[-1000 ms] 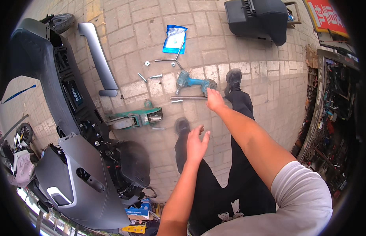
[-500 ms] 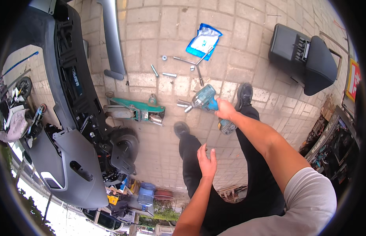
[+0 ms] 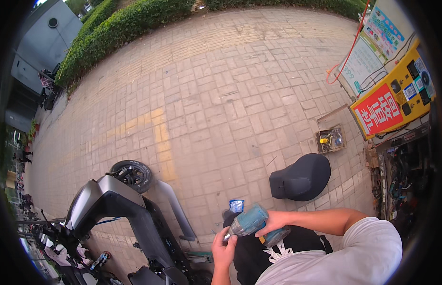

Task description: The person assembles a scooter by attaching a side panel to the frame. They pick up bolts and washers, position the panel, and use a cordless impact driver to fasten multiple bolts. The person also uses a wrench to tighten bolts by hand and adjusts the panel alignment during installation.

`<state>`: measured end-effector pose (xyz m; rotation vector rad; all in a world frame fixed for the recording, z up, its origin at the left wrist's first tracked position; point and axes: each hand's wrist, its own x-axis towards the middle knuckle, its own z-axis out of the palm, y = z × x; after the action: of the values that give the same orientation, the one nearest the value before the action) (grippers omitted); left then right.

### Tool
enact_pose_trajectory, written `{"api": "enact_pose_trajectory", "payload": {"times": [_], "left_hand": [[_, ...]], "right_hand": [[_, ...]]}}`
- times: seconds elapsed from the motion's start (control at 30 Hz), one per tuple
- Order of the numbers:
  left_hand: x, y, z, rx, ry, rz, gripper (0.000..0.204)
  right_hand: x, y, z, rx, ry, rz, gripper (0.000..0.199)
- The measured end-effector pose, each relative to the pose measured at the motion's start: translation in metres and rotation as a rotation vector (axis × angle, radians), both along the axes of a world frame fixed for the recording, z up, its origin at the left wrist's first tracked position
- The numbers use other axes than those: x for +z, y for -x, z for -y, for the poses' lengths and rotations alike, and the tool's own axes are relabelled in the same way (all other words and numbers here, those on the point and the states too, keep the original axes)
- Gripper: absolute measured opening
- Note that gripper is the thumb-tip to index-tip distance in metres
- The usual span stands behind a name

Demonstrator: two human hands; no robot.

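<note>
My right hand (image 3: 274,222) is wrapped round the handle of a teal cordless impact wrench (image 3: 252,218), held close in front of my body with its nose pointing left and down. At that nose, the fingers and thumb of my left hand (image 3: 223,249) close round the metal socket (image 3: 227,237). Just beyond the wrench a small blue packet (image 3: 236,205) lies on the paving. To the left, a grey and black scooter (image 3: 149,223) stands with part of its frame bare. The green jack (image 3: 200,256) shows only partly behind my left hand.
A black scooter seat (image 3: 304,176) lies on the bricks to the right. A long grey trim panel (image 3: 175,209) rests beside the scooter, near its front wheel (image 3: 131,175). Farther off are an open box of small items (image 3: 331,140), a yellow and red sign (image 3: 392,95) and a hedge (image 3: 130,26).
My view has tilted up toward the street. The impact wrench has come closer to my body, and my left hand, open and empty before, now grips its socket end.
</note>
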<state>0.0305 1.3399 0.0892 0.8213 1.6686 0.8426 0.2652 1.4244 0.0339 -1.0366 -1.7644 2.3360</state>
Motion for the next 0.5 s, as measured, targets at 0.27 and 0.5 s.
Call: {"api": "enact_pose_trajectory", "payload": {"times": [0.27,0.5], "left_hand": [[0.048,0.057,-0.309,-0.704,-0.166,0.121,0.044],[0.064,0.084,-0.572,-1.165,-0.247,-0.125,0.029]], "right_hand": [[0.031,0.027,-0.237,-0.093,-0.240,-0.159,0.028],[0.073,0.041,-0.430,-0.238,-0.389,0.091,0.043]]}}
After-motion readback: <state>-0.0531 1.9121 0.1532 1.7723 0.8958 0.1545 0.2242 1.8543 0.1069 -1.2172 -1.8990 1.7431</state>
